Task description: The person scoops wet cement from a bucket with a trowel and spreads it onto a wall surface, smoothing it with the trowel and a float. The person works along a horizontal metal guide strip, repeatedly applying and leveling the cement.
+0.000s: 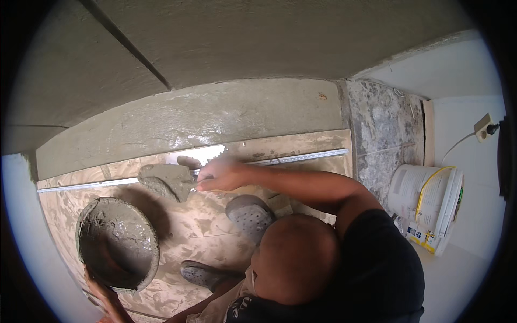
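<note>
My right hand (221, 174), a little blurred, grips a trowel (186, 188) whose blade carries a heap of wet grey mortar (164, 180). It is held over the floor near the foot of the wall, and the handle is mostly hidden in the fingers. At the lower left, my left hand (99, 290) is closed on the side of a round, mortar-caked bucket (153, 231). The bucket is tilted, showing wet mortar on its inner wall. A long metal straightedge (307, 158) lies along the floor, passing behind the right hand and the trowel.
Wet grey mortar covers the low wall strip (258, 110). The floor (199, 218) is smeared with mortar, and grey clogs (250, 216) stand on it. To the right are a white bucket (412, 188) with a yellow handle and a wall socket (483, 128) with a plugged-in cable.
</note>
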Demonstrator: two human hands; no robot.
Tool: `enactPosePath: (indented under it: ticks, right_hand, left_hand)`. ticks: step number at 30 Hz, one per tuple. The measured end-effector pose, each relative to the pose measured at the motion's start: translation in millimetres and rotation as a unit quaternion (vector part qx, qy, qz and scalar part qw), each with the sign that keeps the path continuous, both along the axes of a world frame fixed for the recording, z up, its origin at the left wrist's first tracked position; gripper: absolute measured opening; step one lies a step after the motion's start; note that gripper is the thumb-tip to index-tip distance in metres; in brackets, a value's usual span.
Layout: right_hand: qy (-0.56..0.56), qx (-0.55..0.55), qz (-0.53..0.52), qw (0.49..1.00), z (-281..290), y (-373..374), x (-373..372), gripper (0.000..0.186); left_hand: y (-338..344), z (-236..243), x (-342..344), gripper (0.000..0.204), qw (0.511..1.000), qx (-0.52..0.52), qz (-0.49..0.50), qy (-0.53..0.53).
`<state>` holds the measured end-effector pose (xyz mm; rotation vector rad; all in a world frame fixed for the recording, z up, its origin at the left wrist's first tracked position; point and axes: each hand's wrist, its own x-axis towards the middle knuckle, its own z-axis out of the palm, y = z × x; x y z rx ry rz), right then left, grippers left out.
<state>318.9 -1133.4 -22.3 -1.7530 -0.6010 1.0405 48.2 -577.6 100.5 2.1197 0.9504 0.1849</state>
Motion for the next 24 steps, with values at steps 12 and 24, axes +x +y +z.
enactPosePath:
  ticks: [12, 24]
  right_hand:
    - [0.021, 0.006, -0.03, 0.999, 4, 5, 11, 0.044]
    - [-0.337, -0.428, -0.099, 0.832, 3, -142, 53, 0.025]
  left_hand:
    - [-37, 5, 23, 0.047, 0.999, -0.026, -0.008, -0.036]
    - [-29, 1, 20, 0.04, 0.994, -0.052, 0.094, -0.027]
